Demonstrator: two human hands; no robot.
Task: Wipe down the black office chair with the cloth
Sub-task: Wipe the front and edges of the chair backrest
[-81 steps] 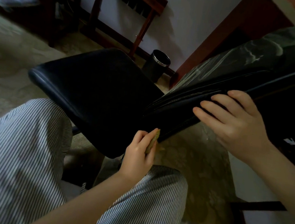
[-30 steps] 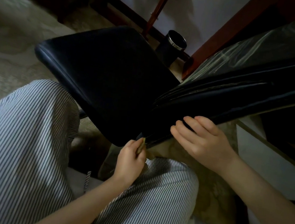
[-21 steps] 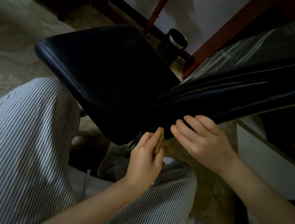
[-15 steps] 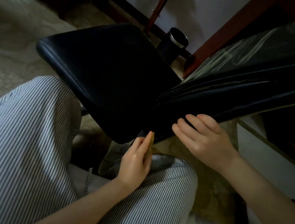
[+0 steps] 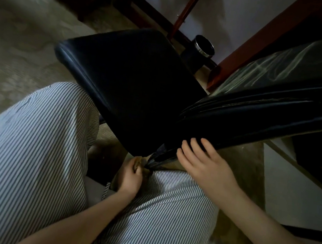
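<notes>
Closest to me, my knees in striped trousers [image 5: 30, 156] fill the bottom of the view. Between them, just above my right knee, my left hand [image 5: 131, 177] has its fingers [image 5: 130, 165] curled tight round a small brownish cloth [image 5: 138, 162]. The cloth is bunched so that only a little shows above the knuckles. It sits at the near corner of the black office chair [image 5: 121, 72], right where the seat [image 5: 138, 102] meets the backrest [image 5: 258, 117]. A dark glossy fold comes out of that joint and touches the cloth.

Just beside it on the right, my right hand [image 5: 209, 167] lies open and holds nothing. Its fingers are straight and slightly spread, and the tips touch the lower edge of the backrest.

Further out, the seat is a flat matt black pad with a rounded edge turned to the left. The backrest is shinier, streaked with light, and runs off up to the right edge of the view. Under and around the chair is a pale patterned floor [image 5: 25, 34].

Beyond the seat's far corner a black cylindrical bin [image 5: 202, 50] with a bright metal rim stands by the white wall [image 5: 220, 11]. A reddish-brown wooden panel [image 5: 251, 41] stands next to it on the right, and a thin reddish post [image 5: 184, 15] leans up the wall to its left.
</notes>
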